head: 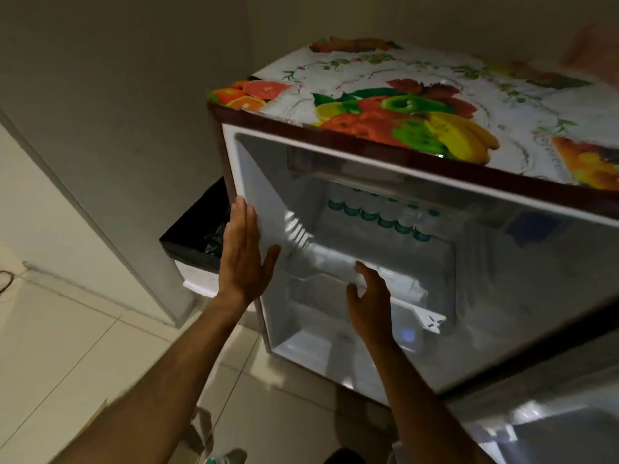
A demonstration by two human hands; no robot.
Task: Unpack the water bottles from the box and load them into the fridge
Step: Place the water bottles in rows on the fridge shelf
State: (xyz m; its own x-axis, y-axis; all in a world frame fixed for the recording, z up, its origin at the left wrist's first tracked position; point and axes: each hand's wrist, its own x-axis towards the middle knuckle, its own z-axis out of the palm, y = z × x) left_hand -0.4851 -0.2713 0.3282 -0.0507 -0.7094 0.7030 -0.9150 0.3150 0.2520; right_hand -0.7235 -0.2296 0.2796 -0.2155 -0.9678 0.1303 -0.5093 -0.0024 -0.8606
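We see the left hand (242, 252) laid flat, fingers straight, against the left front edge of the open fridge (485, 262). The right hand (370, 296) reaches inside with fingers loosely spread, holding nothing, just at a clear shelf (385, 289). Deeper in, rows of water bottles (378, 217) stand with teal caps; their bodies are blurred. A fruit-print cover (402, 108) lies on top. Left of the fridge sits a dark-lined bin (194, 236). The near door is cut off.
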